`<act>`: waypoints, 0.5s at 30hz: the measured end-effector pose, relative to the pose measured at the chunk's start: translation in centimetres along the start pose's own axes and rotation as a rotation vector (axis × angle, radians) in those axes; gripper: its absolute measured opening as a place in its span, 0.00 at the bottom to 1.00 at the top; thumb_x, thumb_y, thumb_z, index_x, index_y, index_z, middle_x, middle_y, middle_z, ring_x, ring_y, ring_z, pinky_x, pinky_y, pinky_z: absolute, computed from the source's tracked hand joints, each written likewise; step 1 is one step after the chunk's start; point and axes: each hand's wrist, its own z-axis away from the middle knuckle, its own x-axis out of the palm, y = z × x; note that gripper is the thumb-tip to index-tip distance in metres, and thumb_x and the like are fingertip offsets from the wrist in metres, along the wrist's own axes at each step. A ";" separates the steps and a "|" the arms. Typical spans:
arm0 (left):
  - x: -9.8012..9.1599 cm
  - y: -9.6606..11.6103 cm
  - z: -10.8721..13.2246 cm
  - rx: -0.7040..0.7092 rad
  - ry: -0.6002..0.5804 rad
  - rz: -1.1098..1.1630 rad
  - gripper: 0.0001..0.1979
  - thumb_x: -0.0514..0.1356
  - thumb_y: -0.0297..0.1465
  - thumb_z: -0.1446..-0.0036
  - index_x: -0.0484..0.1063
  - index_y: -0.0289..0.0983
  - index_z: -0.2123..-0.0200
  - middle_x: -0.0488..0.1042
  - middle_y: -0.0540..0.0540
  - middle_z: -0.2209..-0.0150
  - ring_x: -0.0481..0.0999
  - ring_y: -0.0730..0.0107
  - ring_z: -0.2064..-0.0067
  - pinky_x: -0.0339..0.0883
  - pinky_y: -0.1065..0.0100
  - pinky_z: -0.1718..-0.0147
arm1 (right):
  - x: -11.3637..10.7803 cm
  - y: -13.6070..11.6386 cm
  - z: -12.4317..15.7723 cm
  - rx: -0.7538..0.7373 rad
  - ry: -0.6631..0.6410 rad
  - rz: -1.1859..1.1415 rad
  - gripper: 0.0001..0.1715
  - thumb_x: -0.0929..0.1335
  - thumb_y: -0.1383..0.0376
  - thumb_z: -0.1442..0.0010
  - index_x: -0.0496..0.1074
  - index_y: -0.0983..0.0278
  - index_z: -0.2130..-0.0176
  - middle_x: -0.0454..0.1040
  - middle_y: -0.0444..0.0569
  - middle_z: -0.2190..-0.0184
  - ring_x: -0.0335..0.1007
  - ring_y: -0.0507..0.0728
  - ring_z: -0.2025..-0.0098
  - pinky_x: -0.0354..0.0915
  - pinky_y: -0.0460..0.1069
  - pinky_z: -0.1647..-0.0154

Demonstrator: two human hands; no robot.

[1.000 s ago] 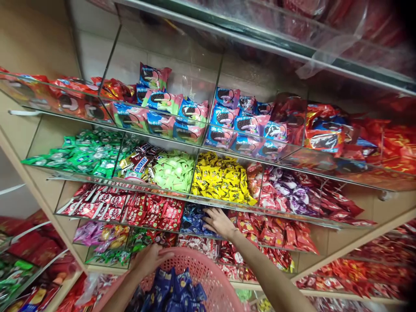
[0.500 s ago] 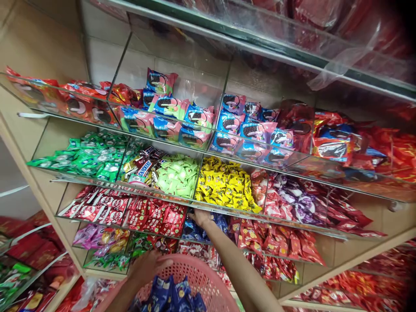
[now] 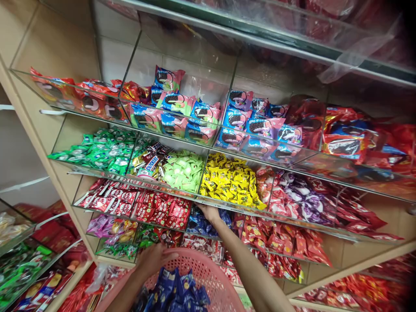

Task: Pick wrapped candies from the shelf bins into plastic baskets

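A pink perforated plastic basket (image 3: 224, 284) is at the bottom, with dark blue wrapped packets (image 3: 178, 288) inside. My left hand (image 3: 154, 261) is closed over its left rim, thumb side toward the inside. My right arm stretches across the basket to a low shelf compartment of matching blue packets (image 3: 224, 219). There my right hand (image 3: 209, 212) reaches in among them, just under the edge of the glass shelf above. Its fingertips are hidden by that edge and the packets, so whether they grip a packet does not show.
Glass shelves hold yellow packets (image 3: 230, 180), light green packets (image 3: 183, 171), green sweets (image 3: 97, 151) and blue-pink biscuit packs (image 3: 175, 103). Red packets (image 3: 164, 210) lie left of the blue compartment, orange-red packets (image 3: 276, 238) right of it. The glass shelf edge (image 3: 182, 193) passes close above my right hand.
The view has shifted slightly, so the shelves appear farther right. My right hand remains at the blue packets, its fingers now farther hidden under the shelf edge. My left hand stays on the basket rim.
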 end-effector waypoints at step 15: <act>-1.4 1.4 0.4 0.069 -0.028 -0.050 0.34 0.42 0.61 0.56 0.70 0.39 0.78 0.74 0.45 0.76 0.74 0.63 0.71 0.54 0.72 0.77 | -3.0 -2.5 19.1 0.068 0.103 -0.705 0.30 0.69 0.55 0.51 0.60 0.61 0.51 0.67 0.49 0.58 0.63 0.57 0.57 0.60 0.53 0.54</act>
